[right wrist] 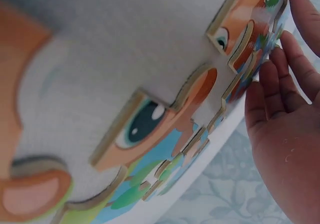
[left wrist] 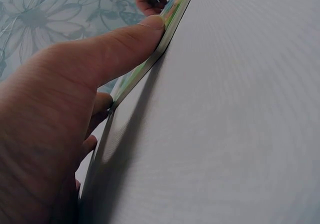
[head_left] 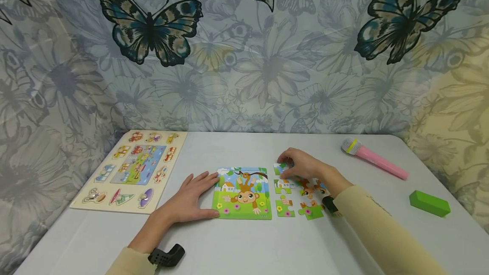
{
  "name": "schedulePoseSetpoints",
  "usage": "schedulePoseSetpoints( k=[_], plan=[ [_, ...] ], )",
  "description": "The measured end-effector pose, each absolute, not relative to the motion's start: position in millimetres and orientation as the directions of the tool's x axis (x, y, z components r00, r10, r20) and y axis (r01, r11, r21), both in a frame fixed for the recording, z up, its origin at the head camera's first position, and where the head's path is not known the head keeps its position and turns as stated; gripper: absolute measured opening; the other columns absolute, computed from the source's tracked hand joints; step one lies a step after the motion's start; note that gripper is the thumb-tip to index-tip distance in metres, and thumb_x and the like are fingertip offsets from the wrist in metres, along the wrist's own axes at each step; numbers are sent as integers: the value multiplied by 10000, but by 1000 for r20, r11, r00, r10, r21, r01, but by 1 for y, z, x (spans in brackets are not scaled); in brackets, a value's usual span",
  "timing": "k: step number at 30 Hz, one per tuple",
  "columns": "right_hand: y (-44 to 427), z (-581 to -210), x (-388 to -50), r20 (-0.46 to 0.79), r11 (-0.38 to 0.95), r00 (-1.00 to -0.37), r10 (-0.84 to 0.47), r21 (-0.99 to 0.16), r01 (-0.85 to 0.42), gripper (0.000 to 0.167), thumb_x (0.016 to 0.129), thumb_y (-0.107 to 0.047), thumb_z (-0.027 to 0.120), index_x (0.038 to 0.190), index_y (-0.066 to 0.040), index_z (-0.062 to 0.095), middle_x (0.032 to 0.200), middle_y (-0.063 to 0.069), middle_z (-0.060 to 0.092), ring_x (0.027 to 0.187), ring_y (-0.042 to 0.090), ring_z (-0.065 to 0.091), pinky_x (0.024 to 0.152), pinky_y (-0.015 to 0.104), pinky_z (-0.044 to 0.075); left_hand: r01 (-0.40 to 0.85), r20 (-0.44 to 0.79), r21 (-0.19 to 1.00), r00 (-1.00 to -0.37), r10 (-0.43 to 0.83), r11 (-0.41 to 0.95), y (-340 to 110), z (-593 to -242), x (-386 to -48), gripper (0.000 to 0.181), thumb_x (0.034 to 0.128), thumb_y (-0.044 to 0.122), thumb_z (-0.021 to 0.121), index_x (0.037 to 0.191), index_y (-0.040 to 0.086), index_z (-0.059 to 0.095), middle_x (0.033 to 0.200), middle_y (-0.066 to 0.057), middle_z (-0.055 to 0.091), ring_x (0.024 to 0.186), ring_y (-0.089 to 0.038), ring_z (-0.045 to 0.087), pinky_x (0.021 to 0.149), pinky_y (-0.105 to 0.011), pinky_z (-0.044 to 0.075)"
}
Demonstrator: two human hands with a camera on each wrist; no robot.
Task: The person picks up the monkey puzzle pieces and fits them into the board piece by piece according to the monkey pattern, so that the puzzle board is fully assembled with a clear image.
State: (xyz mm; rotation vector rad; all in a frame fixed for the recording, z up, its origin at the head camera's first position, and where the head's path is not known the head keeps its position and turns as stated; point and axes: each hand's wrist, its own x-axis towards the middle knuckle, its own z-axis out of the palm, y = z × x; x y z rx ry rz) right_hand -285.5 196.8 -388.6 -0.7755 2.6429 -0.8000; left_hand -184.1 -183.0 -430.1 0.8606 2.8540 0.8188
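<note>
My left hand [head_left: 189, 200] rests against the left side of a square monkey puzzle board [head_left: 242, 188], its fingers spread and nearly straight. In the left wrist view, the thumb [left wrist: 132, 39] lies over the board's edge. To the right of the board, my right hand [head_left: 305, 165] pinches a blue-and-green puzzle piece [head_left: 280, 168] between thumb and fingers, at the far left of the loose pieces. Other jigsaw pieces lie nearer, among them a green one with a pink flower [head_left: 284, 208] and a brown monkey-face piece [right wrist: 142, 119].
A large cream picture board [head_left: 91, 196] lies at the left. At the right are a pink toy microphone [head_left: 378, 160] and a green block [head_left: 429, 203]. A butterfly-patterned cloth [head_left: 275, 96] hangs behind the white table [head_left: 244, 249].
</note>
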Motion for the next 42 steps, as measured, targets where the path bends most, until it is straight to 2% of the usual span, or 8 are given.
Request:
schedulePoseSetpoints(
  k=[10, 17, 29, 35, 42],
  plan=[
    [193, -389, -288, -101, 710, -849, -518, -604, -361, 361, 864, -156, 823, 1138, -38, 619, 1109, 59, 614, 1026, 254, 557, 946, 453, 456, 501, 104, 504, -844, 526, 703, -183, -431, -185, 943, 799, 600, 755, 1537, 100, 447, 1600, -38, 373, 1503, -319, 226, 1176, -627, 56],
    [195, -389, -287, -102, 701, -854, -510, -625, -344, 362, 895, -154, 791, 1195, -20, 638, 1140, 70, 628, 1018, 251, 564, 926, 442, 468, 506, 102, 504, -840, 534, 700, -184, -432, -185, 940, 805, 594, 755, 1539, 97, 443, 1601, -43, 371, 1502, -324, 224, 1174, -630, 50],
    [198, -381, -288, -69, 669, -851, -520, -653, -356, 180, 930, -117, 741, 1105, -87, 710, 1046, 11, 683, 969, 195, 620, 909, 434, 490, 510, 103, 503, -837, 537, 698, -184, -432, -186, 940, 809, 598, 751, 1541, 96, 439, 1603, -43, 367, 1504, -322, 220, 1176, -626, 46],
    [203, -377, -290, -82, 615, -835, -544, -717, -329, 171, 968, -100, 687, 1120, -21, 695, 1007, 43, 690, 905, 206, 633, 849, 418, 510, 507, 103, 506, -839, 534, 698, -183, -431, -185, 942, 807, 600, 751, 1542, 99, 438, 1602, -43, 369, 1504, -322, 220, 1177, -625, 44],
    [204, -376, -290, -94, 553, -832, -547, -786, -275, 203, 990, -77, 644, 1157, 35, 665, 999, 79, 702, 909, 245, 673, 838, 434, 547, 506, 102, 502, -840, 533, 701, -183, -430, -185, 938, 806, 594, 751, 1539, 96, 443, 1603, -42, 368, 1503, -322, 225, 1178, -622, 51]
  ],
)
